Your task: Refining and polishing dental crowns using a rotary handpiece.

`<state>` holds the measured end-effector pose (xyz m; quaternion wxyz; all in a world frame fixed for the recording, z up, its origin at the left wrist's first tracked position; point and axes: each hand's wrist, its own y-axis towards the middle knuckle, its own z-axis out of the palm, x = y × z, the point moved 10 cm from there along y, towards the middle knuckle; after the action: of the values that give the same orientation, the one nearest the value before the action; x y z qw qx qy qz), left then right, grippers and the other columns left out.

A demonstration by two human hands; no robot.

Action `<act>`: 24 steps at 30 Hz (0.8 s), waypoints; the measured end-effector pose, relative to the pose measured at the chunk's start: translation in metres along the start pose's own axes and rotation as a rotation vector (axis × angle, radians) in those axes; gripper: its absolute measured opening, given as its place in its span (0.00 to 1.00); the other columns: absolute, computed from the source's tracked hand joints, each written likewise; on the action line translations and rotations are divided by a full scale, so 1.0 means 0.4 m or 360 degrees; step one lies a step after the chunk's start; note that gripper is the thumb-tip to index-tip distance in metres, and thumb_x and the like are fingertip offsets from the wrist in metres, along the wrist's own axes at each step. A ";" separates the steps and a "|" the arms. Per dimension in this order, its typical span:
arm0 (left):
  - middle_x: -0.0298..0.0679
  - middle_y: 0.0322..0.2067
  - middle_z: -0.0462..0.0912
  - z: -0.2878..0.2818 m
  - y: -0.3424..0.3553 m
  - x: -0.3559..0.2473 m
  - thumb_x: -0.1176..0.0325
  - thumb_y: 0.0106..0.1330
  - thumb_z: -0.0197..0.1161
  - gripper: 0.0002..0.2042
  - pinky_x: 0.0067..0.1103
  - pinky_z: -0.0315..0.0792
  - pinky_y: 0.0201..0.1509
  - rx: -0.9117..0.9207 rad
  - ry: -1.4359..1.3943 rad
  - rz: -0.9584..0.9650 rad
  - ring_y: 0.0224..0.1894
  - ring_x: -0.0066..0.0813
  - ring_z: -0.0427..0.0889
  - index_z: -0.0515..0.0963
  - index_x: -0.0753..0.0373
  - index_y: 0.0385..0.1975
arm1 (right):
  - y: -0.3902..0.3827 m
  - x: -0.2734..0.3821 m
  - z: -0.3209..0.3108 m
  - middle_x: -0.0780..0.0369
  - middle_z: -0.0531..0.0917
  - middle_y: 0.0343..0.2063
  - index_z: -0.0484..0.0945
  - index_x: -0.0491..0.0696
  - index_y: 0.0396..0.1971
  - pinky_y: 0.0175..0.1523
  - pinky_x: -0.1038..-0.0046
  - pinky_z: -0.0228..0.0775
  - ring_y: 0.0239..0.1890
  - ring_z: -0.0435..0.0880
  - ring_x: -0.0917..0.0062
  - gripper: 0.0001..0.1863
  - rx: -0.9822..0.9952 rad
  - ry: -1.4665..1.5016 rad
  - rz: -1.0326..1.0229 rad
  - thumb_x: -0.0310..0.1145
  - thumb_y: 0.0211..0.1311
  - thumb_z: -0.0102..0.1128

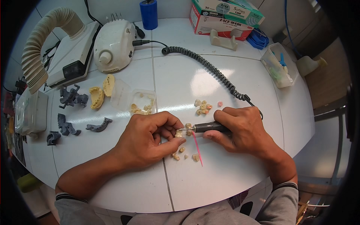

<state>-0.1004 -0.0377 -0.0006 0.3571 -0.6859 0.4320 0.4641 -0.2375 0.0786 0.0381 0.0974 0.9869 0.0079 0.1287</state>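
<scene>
Now the left hand (150, 138) pinches a small cream tooth piece (179, 133) between thumb and fingers, near the front edge of the white tabletop (225, 180). The right hand (243, 129) is closed around a dark handheld drill (210, 127), and the thin metal tip of the drill touches the tooth piece. A pink stick (197, 149) lies on the tabletop just under the two hands, and some loose tooth pieces (185, 154) lie beside it. More small tooth pieces (203, 107) sit in a group just behind the hands. A black coiled cable (210, 69) runs from the drill toward the white control box (112, 45) at the back left edge. A clear small box (142, 102) with pieces and two yellow jaw models (101, 92) stand left of the middle. Grey plastic parts (69, 112) lie near the left edge.
</scene>
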 end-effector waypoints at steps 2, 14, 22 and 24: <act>0.32 0.30 0.86 0.002 0.000 -0.001 0.67 0.64 0.79 0.16 0.09 0.63 0.26 -0.0003 0.0006 0.0028 0.25 0.07 0.75 0.86 0.70 0.45 | -0.001 -0.003 -0.001 0.62 0.82 0.18 0.84 0.47 0.31 0.20 0.65 0.66 0.14 0.79 0.68 0.27 -0.0012 0.0010 0.0007 0.60 0.68 0.72; 0.32 0.31 0.86 0.002 -0.001 -0.004 0.67 0.64 0.79 0.16 0.09 0.62 0.25 0.0021 0.0022 0.0022 0.26 0.07 0.76 0.86 0.70 0.45 | 0.000 0.000 -0.001 0.62 0.82 0.18 0.84 0.47 0.31 0.21 0.64 0.66 0.14 0.79 0.68 0.26 0.0023 -0.0010 0.0002 0.59 0.68 0.72; 0.32 0.31 0.86 0.003 0.000 -0.003 0.67 0.65 0.78 0.15 0.09 0.61 0.24 0.0028 0.0017 0.0029 0.25 0.06 0.75 0.86 0.70 0.45 | 0.002 0.004 -0.001 0.62 0.82 0.18 0.84 0.47 0.31 0.21 0.65 0.67 0.14 0.80 0.68 0.26 0.0032 -0.0027 -0.0007 0.59 0.68 0.72; 0.32 0.31 0.86 0.002 0.000 -0.005 0.67 0.65 0.78 0.15 0.09 0.61 0.24 0.0018 0.0030 0.0052 0.24 0.06 0.74 0.86 0.70 0.45 | 0.001 0.002 0.003 0.62 0.82 0.18 0.84 0.47 0.32 0.21 0.65 0.67 0.15 0.80 0.68 0.26 0.0042 -0.0022 0.0004 0.59 0.68 0.72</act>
<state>-0.1011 -0.0364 0.0011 0.3493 -0.6811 0.4491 0.4609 -0.2364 0.0780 0.0371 0.0842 0.9889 0.0078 0.1220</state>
